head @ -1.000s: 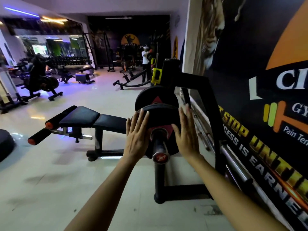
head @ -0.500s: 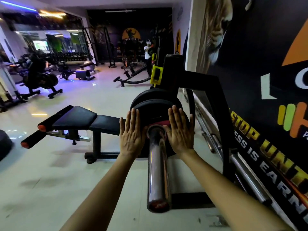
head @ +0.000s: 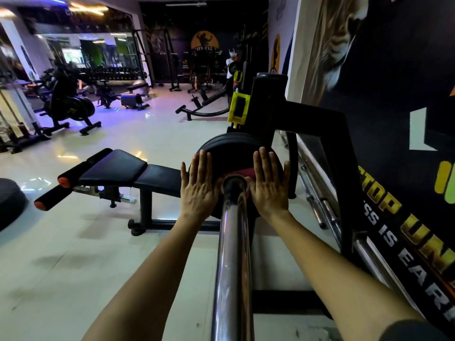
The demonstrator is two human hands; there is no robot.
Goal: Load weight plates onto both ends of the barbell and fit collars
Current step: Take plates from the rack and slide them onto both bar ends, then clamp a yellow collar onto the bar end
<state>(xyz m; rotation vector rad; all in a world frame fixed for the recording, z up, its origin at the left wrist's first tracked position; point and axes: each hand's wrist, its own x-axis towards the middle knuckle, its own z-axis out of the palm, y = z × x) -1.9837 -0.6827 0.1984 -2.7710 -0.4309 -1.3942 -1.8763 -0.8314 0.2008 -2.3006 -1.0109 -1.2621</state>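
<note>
Head-worn view, looking forward-down along barbell sleeve (head: 232,254), close

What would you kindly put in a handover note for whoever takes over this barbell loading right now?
Left hand: flat, fingers straight, pressing the face of the black weight plate, left of the barbell sleeve.
Right hand: the same, right of the sleeve.
Sleeve: passes through the plate's hole, bare chrome on the near side.
Done: the plate is on this end, far along the sleeve.
Left: no collar is on this sleeve and none is in view; fit one here. The other end is out of sight, so check it.
</note>
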